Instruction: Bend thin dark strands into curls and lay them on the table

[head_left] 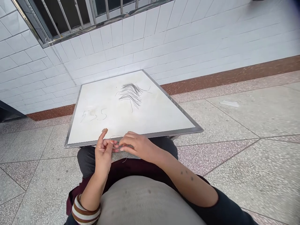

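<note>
Apparently for steadiness, the left hand [103,153] pinches a thin, curved, thread-like strand [114,136], colour unclear, between thumb and finger by the near edge of the white, metal-rimmed bench [161,118]; loose, fine black strands [130,93] lie beyond. The right hand [139,146] has its grip half-curled alongside; whether it holds anything, I cannot tell.

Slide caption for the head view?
Left hand and right hand handle a thin thread at a white, metal-rimmed table bearing fine black strands.
</note>
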The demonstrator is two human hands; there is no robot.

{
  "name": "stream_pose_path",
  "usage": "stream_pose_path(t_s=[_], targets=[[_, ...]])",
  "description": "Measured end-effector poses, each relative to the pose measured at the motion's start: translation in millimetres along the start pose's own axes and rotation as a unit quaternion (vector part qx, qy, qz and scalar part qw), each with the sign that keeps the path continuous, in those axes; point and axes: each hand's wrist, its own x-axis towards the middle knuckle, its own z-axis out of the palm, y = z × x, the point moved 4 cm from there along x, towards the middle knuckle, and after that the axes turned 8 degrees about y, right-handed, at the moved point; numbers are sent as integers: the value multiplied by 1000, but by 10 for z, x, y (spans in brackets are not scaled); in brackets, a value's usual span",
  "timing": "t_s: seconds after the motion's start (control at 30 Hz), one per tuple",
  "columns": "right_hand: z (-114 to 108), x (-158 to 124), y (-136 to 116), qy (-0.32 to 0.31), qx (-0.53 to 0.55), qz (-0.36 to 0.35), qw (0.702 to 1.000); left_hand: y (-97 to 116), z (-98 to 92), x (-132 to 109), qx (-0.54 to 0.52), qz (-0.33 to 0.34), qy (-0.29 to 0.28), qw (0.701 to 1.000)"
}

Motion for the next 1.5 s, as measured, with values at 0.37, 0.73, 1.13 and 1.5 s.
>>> stream_pose_path(t_s=[0.37, 0.73, 1.13, 1.5], targets=[[235, 6, -99, 19, -61, -29, 998, 27, -51, -16, -12, 19, -1, 1000], [244, -19, -190, 48, -122, -99, 987, 23, -105, 8, 57, 63, -16, 996], [232, -46, -213, -26, -189, -141, 971, 72, -85, 3, 147, 73, -51, 985], [155, -34, -58, -30, -129, -122, 984, -21, -45, 8, 162, 72, -94, 980]])
